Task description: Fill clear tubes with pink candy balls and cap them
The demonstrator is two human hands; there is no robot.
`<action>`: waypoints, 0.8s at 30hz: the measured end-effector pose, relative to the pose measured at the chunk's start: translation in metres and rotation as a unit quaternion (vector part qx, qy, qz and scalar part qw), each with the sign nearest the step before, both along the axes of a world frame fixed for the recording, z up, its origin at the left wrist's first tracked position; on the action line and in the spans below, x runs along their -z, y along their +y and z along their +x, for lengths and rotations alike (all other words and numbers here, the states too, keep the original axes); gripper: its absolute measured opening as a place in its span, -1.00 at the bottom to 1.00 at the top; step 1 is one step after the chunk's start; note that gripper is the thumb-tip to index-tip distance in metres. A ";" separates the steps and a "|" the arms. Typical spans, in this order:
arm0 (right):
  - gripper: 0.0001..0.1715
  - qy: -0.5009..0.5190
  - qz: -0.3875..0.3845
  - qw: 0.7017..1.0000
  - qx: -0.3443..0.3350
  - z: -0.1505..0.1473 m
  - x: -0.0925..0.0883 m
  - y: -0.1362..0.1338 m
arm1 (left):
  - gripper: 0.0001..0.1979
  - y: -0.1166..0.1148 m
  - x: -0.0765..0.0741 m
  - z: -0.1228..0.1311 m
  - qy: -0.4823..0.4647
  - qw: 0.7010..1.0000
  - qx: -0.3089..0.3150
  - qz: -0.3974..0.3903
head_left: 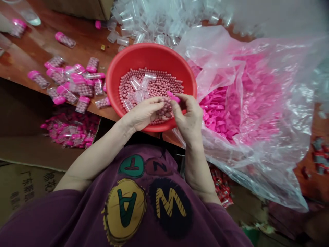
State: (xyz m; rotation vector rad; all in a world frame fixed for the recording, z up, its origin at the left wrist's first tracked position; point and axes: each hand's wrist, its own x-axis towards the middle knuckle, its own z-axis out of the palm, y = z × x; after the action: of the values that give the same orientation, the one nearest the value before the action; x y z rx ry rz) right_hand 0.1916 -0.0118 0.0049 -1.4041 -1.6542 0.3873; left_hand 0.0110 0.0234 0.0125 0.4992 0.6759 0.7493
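A red plastic basin [151, 58] holds a mass of small pink beads [151, 85] with several clear plastic tubes [135, 92] lying among them. My left hand [144, 113] is over the near rim of the basin, its fingers closed around what looks like a bead-filled clear tube [166, 109], which is partly hidden. My right hand [187, 116] pinches a bright pink cap [173, 96] between finger and thumb, close to the top of that tube.
Capped bead tubes [69, 85] lie on the wooden table [31, 44] left of the basin, with more in a cardboard box below. Loose clear tubes [154, 20] are piled behind it. A plastic bag of pink caps [226, 109] lies to the right.
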 end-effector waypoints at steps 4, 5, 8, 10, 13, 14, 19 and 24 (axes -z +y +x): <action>-0.60 -0.034 -0.001 0.995 -0.096 -0.003 -0.004 0.000 | -0.89 0.002 0.000 -0.001 0.004 0.999 -0.034 -0.016; -0.62 -0.043 0.008 0.994 -0.103 0.002 -0.006 0.001 | -0.90 0.002 -0.001 -0.002 -0.001 0.999 -0.032 -0.019; -0.72 -0.075 0.036 0.991 -0.106 0.016 -0.011 0.005 | -0.95 0.002 -0.002 -0.004 -0.019 0.999 -0.018 -0.031; -0.74 -0.075 0.034 0.990 -0.114 0.022 -0.010 0.007 | -0.97 0.001 -0.003 -0.005 -0.030 0.999 0.005 -0.030; -0.77 -0.025 0.001 0.994 -0.104 0.023 -0.004 0.012 | -0.94 0.000 -0.002 -0.006 -0.041 0.999 0.027 -0.007; -0.78 0.003 -0.007 0.996 -0.088 0.022 0.000 0.013 | -0.90 0.000 -0.001 -0.006 -0.038 0.999 0.021 0.001; -0.76 0.057 -0.028 0.995 -0.084 0.014 0.006 0.022 | -0.80 -0.002 0.005 -0.004 0.012 0.999 -0.033 0.041; -0.73 -0.051 -0.037 0.989 -0.133 0.013 -0.008 0.021 | -0.80 -0.001 0.003 0.001 0.051 0.996 -0.061 0.037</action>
State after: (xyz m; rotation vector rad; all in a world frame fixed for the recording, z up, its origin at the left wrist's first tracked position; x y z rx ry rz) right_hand 0.2048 0.0097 0.0127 -1.2774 -1.9354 0.5415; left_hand 0.0116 0.0219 0.0090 0.5703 0.7807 0.8716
